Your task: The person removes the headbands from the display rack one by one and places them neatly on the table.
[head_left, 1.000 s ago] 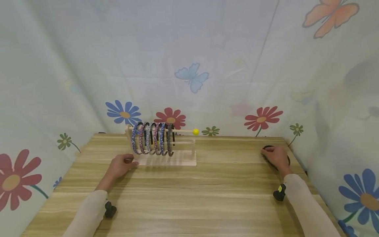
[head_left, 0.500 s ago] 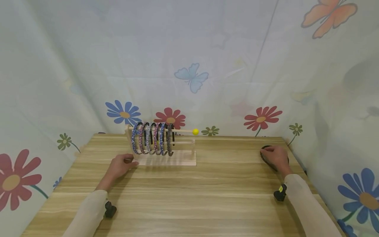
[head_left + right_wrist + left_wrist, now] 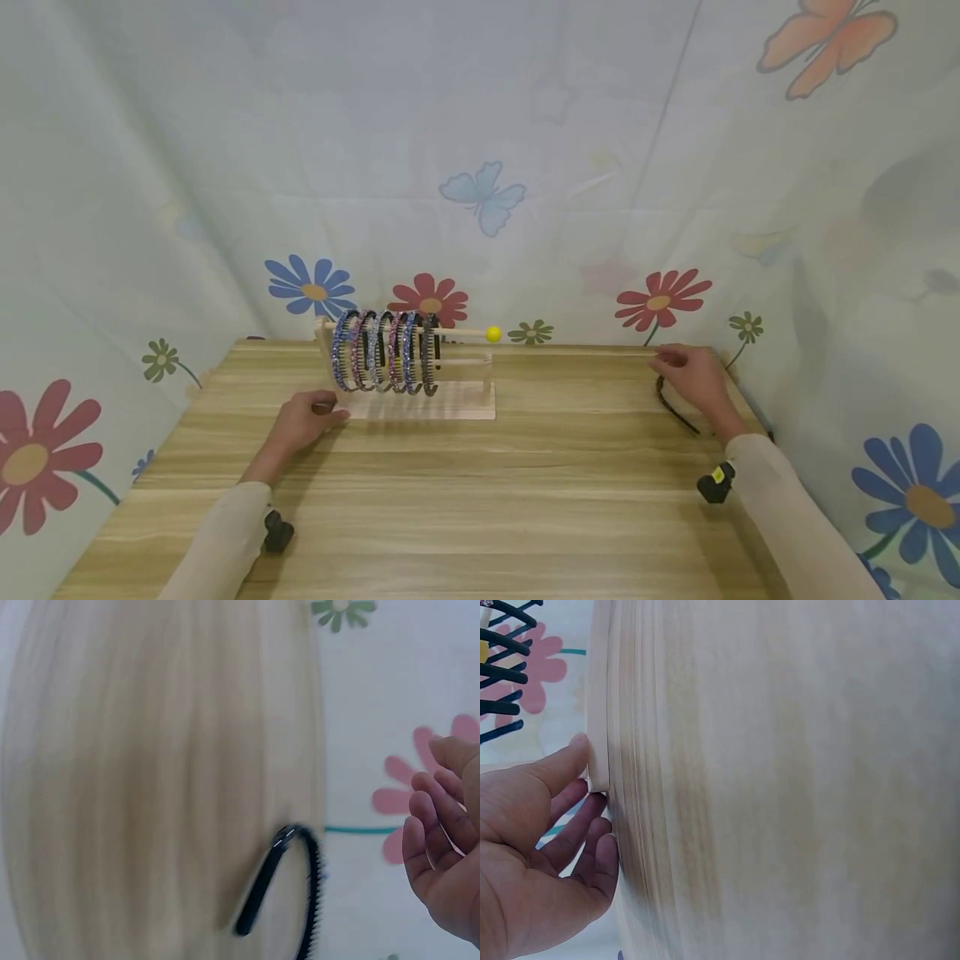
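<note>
The sleeved left forearm enters over the near left part of the wooden tabletop (image 3: 480,500), and a small black device (image 3: 278,531) sits at that wrist. The right forearm enters along the right edge, with a second black device (image 3: 716,483) at its wrist.

Left hand (image 3: 300,423): it rests on the tabletop left of centre. The thumb presses the near left corner of the wooden base (image 3: 450,404) of the stand, and the remaining fingers lie relaxed and slightly curled beside that corner, as the left wrist view confirms. The hand grips nothing.

Right hand (image 3: 693,379): it is positioned near the far right corner of the tabletop. The black headband (image 3: 671,406) is at this hand, its dark arc projecting from beneath the hand toward the near side. In the right wrist view the fingers (image 3: 439,825) are loosely curled and clear of the headband (image 3: 289,889); whether the hand grips it cannot be determined.

Stand: toward the far edge, left of centre. Its horizontal rod carries a row of glittery headbands (image 3: 384,362) and ends in a yellow ball (image 3: 492,334). A floral curtain (image 3: 480,167) hangs behind the tabletop
</note>
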Motion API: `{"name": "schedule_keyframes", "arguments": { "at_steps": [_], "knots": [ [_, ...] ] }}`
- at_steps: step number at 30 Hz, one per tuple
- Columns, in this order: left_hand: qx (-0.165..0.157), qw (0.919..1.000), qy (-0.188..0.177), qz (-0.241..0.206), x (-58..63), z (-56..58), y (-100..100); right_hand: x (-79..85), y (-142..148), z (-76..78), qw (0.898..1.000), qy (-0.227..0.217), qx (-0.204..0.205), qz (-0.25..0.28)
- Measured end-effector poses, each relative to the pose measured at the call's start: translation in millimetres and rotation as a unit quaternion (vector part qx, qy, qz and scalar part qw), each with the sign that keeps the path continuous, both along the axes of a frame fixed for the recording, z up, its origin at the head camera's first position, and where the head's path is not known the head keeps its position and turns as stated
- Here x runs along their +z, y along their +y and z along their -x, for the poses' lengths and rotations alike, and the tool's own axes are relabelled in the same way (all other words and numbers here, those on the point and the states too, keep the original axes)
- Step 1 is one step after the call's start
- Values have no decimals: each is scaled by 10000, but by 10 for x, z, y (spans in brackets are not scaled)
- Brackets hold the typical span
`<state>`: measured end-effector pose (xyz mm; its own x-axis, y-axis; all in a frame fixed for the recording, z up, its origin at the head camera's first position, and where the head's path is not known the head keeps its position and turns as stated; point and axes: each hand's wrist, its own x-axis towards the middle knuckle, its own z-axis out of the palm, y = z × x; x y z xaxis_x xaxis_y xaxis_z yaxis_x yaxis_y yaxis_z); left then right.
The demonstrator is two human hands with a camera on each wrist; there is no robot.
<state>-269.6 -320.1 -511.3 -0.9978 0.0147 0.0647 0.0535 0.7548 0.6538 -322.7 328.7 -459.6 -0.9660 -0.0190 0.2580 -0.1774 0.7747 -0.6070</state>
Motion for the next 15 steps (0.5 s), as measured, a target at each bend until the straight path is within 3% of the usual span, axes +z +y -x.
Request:
{"name": "schedule_keyframes", "arguments": {
  "at_steps": [8,15],
  "knots": [
    [8,10000,-18,27,-4,-1,-7,330,-313,-80,9989,251,379,135],
    [23,10000,-52,-18,-26,14,-21,553,-709,-172,9904,849,771,776]
  ]
}}
